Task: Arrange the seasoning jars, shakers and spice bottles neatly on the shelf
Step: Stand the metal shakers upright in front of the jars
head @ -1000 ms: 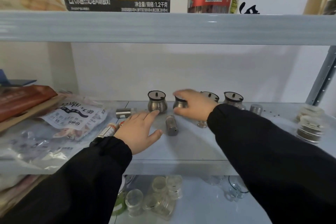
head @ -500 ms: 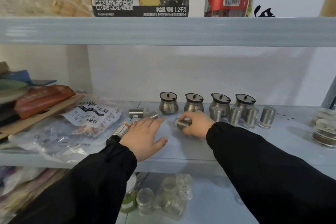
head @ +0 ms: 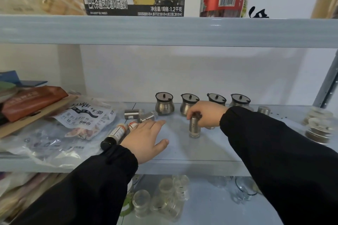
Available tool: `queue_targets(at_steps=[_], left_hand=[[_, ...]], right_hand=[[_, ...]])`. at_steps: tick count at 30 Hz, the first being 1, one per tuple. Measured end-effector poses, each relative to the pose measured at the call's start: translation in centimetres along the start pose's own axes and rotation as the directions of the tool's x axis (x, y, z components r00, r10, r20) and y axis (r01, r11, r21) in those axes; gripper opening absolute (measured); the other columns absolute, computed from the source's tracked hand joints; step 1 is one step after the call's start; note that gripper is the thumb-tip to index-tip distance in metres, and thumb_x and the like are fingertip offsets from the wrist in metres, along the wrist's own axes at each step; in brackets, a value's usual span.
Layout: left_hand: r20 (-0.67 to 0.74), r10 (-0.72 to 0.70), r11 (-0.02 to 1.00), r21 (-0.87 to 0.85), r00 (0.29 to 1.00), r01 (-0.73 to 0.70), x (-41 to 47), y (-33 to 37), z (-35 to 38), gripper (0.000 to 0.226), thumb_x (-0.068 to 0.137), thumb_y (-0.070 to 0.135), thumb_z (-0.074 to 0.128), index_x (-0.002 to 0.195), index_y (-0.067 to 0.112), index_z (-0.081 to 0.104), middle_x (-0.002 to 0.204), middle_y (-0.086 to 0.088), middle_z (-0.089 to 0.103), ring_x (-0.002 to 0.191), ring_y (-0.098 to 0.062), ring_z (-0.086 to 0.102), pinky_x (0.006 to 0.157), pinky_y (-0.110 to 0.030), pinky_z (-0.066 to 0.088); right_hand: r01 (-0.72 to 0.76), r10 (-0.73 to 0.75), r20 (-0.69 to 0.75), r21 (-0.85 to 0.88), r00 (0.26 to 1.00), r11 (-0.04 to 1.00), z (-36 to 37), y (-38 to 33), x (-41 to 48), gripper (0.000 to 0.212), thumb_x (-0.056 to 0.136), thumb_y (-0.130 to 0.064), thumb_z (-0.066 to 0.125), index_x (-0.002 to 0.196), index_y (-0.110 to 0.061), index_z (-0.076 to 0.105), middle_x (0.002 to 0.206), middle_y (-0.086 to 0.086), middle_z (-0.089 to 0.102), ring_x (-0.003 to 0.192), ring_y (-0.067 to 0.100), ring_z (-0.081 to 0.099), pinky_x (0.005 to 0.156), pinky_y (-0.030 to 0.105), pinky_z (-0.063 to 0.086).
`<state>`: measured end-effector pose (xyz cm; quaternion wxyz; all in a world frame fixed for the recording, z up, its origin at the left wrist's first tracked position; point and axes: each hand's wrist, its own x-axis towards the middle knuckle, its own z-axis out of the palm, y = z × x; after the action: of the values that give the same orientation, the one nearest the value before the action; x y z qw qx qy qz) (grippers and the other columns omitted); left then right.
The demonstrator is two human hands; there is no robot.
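My right hand (head: 206, 113) grips the top of a steel shaker (head: 194, 127), which stands upright on the grey shelf (head: 182, 151). Behind it, several round steel seasoning jars (head: 164, 104) with dark lids stand in a row along the back. My left hand (head: 146, 139) lies flat and open on the shelf, holding nothing. Just left of it lie two steel shakers (head: 133, 114) on their sides and two labelled spice bottles (head: 114, 135) with dark caps. Another upright shaker (head: 263, 110) shows past my right sleeve.
Plastic food bags (head: 73, 124) and flat packets crowd the shelf's left end. Stacked round tins (head: 319, 128) stand at the right end near the metal upright. The upper shelf (head: 164, 31) holds a carton and a red bottle. Clear glass jars (head: 164, 199) sit on the shelf below.
My right hand picked up the shaker that lay on its side and stood it upright on the shelf. My left hand stayed flat in place.
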<state>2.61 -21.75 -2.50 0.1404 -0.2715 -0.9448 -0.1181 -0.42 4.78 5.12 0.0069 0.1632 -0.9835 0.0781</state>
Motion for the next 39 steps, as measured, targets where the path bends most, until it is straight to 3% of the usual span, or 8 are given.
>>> queue_targets(at_steps=[3, 6, 8, 18, 26, 37, 39], left_hand=[[-0.009, 0.010, 1.000, 0.008, 1.000, -0.010, 0.0, 0.2, 0.2, 0.070, 0.089, 0.063, 0.032, 0.149, 0.028, 0.023, 0.150, 0.001, 0.038, 0.139, -0.019, 0.030, 0.113, -0.036, 0.026], [-0.009, 0.006, 1.000, 0.007, 1.000, -0.006, 0.1, 0.0, 0.3, 0.069, 0.090, 0.063, 0.033, 0.149, 0.028, 0.024, 0.150, 0.001, 0.039, 0.139, -0.018, 0.030, 0.113, -0.037, 0.027], [-0.005, -0.004, 1.000, -0.003, 1.000, 0.004, 0.1, -0.2, 0.2, 0.069, 0.090, 0.062, 0.034, 0.149, 0.028, 0.024, 0.150, 0.001, 0.039, 0.140, -0.018, 0.030, 0.113, -0.038, 0.028], [-0.020, -0.019, 1.000, -0.011, 1.000, 0.019, -0.3, -0.5, 0.0, 0.070, 0.089, 0.064, 0.032, 0.148, 0.028, 0.025, 0.146, 0.000, 0.043, 0.135, -0.019, 0.035, 0.111, -0.038, 0.031], [-0.036, -0.034, 0.999, 0.009, 0.999, 0.035, -0.6, -0.8, -0.4, 0.068, 0.090, 0.060, 0.036, 0.149, 0.028, 0.025, 0.146, 0.000, 0.042, 0.136, -0.021, 0.032, 0.113, -0.041, 0.027], [-0.034, -0.018, 0.999, 0.031, 0.999, 0.019, -1.1, -1.2, -0.7, 0.067, 0.091, 0.059, 0.036, 0.148, 0.027, 0.026, 0.143, 0.000, 0.045, 0.135, -0.020, 0.034, 0.112, -0.038, 0.028], [-0.058, -0.015, 0.999, 0.041, 0.998, 0.018, -1.0, -1.7, -1.5, 0.066, 0.090, 0.059, 0.037, 0.148, 0.028, 0.027, 0.142, 0.000, 0.046, 0.133, -0.021, 0.037, 0.110, -0.040, 0.031]], right_hand=[[0.005, -0.004, -0.018, 0.069, 1.000, 0.998, -0.1, 0.3, -0.4, 0.041, 0.079, -0.013, 0.063, 0.112, -0.037, 0.064, 0.105, -0.009, 0.058, 0.093, 0.012, 0.057, 0.080, 0.027, 0.049], [-0.010, 0.030, -0.128, 0.150, 0.991, 0.989, -0.7, 0.7, -0.6, 0.027, 0.083, -0.037, 0.066, 0.110, -0.036, 0.065, 0.102, -0.013, 0.062, 0.096, 0.008, 0.059, 0.075, 0.022, 0.045], [-0.025, 0.040, -0.130, 0.118, 0.991, 0.993, -1.0, 0.9, -0.6, 0.020, 0.085, -0.043, 0.066, 0.102, -0.034, 0.068, 0.097, -0.014, 0.065, 0.092, 0.007, 0.061, 0.071, 0.021, 0.044], [-0.057, 0.067, -0.133, 0.078, 0.989, 0.995, -0.8, 1.0, 1.0, 0.011, 0.088, -0.028, 0.067, 0.097, -0.029, 0.073, 0.093, -0.014, 0.067, 0.086, 0.007, 0.060, 0.060, 0.015, 0.036], [-0.084, 0.085, -0.165, 0.013, 0.983, 0.996, -0.8, 1.1, 2.0, 0.011, 0.088, -0.028, 0.063, 0.091, -0.036, 0.070, 0.093, -0.017, 0.063, 0.080, 0.004, 0.054, 0.054, 0.014, 0.028], [-0.109, 0.114, -0.157, 0.039, 0.981, 0.993, -0.6, 1.3, 2.7, 0.014, 0.086, -0.034, 0.063, 0.098, -0.037, 0.070, 0.102, -0.016, 0.065, 0.091, 0.008, 0.058, 0.057, 0.016, 0.031], [-0.074, 0.098, -0.246, 0.107, 0.964, 0.992, -0.9, 0.9, 2.8, 0.025, 0.085, -0.038, 0.065, 0.110, -0.036, 0.066, 0.110, -0.012, 0.063, 0.098, 0.011, 0.056, 0.065, 0.018, 0.037]])
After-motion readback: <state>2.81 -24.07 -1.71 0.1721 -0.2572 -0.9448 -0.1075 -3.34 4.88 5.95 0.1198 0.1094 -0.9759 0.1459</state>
